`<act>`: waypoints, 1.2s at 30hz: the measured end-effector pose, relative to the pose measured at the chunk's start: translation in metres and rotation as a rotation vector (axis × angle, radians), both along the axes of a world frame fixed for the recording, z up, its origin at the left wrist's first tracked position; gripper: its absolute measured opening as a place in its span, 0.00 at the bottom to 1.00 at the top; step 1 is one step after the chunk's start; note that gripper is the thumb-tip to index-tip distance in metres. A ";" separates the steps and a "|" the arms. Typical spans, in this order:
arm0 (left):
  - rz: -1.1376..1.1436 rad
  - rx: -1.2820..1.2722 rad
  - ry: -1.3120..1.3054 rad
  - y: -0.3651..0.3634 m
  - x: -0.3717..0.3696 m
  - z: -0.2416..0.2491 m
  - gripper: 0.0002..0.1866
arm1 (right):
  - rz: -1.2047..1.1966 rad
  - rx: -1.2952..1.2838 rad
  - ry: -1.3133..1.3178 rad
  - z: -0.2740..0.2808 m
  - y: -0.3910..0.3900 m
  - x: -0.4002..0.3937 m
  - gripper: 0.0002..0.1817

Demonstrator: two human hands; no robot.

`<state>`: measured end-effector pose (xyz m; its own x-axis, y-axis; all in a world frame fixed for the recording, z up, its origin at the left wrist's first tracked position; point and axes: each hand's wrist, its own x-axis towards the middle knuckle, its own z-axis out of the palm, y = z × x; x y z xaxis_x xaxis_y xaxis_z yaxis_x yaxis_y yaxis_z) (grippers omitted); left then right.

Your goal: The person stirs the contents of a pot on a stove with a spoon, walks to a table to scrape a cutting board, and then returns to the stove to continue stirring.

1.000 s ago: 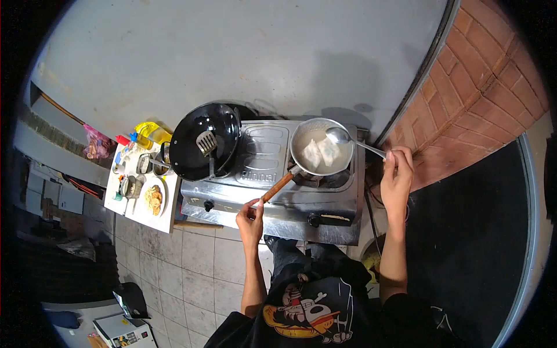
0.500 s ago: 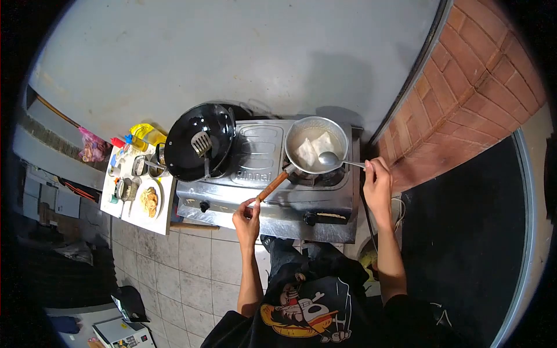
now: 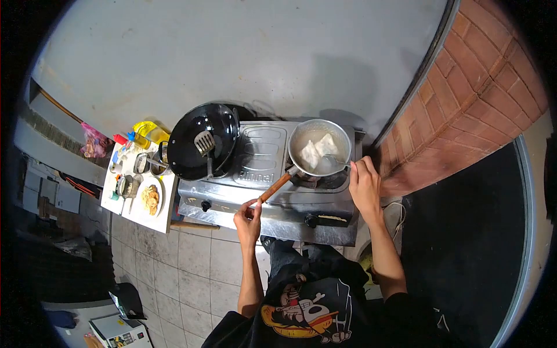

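Note:
A small saucepan (image 3: 292,139) with a wooden handle stands on the right burner of the gas stove (image 3: 261,152). White, folded pieces of food (image 3: 318,149) lie in its cloudy liquid. My left hand (image 3: 248,220) pinches the end of the wooden handle. At the pan's right rim, my right hand (image 3: 365,184) grips a metal spoon (image 3: 341,162). The spoon's bowl is dipped in the liquid beside the white pieces and shows only faintly.
A black wok (image 3: 188,136) holding a slotted turner (image 3: 204,142) sits on the left burner. Left of it, a white table (image 3: 164,217) carries a plate of food (image 3: 150,198), bottles (image 3: 138,140) and containers. A brick pillar (image 3: 464,116) rises on the right.
My right hand has moved left and slightly down toward the pan, and the spoon's bowl has sunk into the liquid. My left hand stays on the handle.

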<state>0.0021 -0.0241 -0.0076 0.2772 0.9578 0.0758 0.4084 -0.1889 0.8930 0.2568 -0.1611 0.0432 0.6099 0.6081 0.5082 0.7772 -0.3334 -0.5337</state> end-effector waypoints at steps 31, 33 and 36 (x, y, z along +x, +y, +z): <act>0.025 -0.033 0.013 -0.001 -0.004 0.001 0.15 | 0.002 0.091 0.320 -0.039 0.017 0.033 0.13; 0.018 -0.064 0.023 0.000 -0.004 0.002 0.16 | 0.007 0.080 0.329 -0.043 0.017 0.035 0.13; 0.000 -0.067 0.034 0.000 -0.004 -0.001 0.16 | 0.010 0.063 0.337 -0.037 0.017 0.034 0.12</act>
<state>-0.0016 -0.0243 -0.0090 0.2781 0.9606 0.0025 0.4384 -0.1293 0.8894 0.2905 -0.1444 0.0058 0.7439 0.5890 0.3156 0.5567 -0.2849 -0.7803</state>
